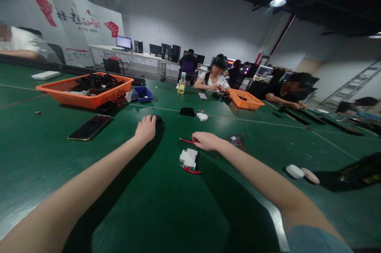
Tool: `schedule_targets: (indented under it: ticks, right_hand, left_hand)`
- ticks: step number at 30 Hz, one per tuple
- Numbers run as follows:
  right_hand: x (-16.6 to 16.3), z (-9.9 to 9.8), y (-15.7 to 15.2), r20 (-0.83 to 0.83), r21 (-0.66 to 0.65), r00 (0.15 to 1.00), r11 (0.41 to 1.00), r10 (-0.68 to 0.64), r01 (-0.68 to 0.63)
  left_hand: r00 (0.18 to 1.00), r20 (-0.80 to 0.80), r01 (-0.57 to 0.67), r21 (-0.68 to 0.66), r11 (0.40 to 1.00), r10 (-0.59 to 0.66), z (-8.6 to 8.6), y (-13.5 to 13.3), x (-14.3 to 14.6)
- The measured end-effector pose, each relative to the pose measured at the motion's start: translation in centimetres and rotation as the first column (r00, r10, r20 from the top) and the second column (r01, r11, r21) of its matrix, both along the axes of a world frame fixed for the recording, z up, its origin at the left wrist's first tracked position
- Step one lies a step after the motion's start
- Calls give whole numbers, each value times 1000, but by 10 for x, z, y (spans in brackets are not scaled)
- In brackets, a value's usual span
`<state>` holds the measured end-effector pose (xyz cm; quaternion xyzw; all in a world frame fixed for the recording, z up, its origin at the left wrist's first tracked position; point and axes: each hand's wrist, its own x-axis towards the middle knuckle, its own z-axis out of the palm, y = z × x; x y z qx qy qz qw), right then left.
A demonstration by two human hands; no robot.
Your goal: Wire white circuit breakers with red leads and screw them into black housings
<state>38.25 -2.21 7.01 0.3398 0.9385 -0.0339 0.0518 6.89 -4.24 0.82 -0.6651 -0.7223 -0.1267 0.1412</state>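
Note:
My left hand [145, 129] is closed at its fingertips around a small black object [158, 119], mostly covered, whose kind I cannot make out. My right hand [205, 141] pinches a short red wire [186, 140] with a pale tip pointing left. Just below that wire, a white circuit breaker [189, 158] lies on the green table, and a second red wire [192, 171] is at its near end. Beyond both hands are a black block [187, 111] and another white piece [202, 116]. A grey tool with red parts [236, 141] lies behind my right wrist.
A phone [90, 127] and an orange basket of black parts [111, 93] are on the left, beside a blue bin [144, 94]. Farther back stand a bottle [181, 83] and another orange basket [247, 101]. Two small cases [295, 171] lie right. Several people sit around.

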Motion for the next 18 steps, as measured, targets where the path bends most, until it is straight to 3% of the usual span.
schedule_targets:
  ticks: [3, 6, 12, 18]
  right_hand:
    - [7, 9, -7, 13, -48, 999, 998, 52, -51]
    - [3, 17, 6, -18, -6, 998, 999, 54, -54]
    - [-32, 19, 77, -146, 217, 985, 968, -94, 124]
    - [-71, -1, 145, -258, 318, 938, 896, -232, 309]
  left_hand:
    - [1000, 0, 7, -14, 1000, -7, 0, 0, 0]
    - [1000, -2, 0, -28, 1000, 0, -1, 0, 0]
    - [1000, 1, 1, -2, 1000, -1, -3, -1, 1]
    - [1000, -5, -8, -18, 1000, 8, -3, -1, 2]
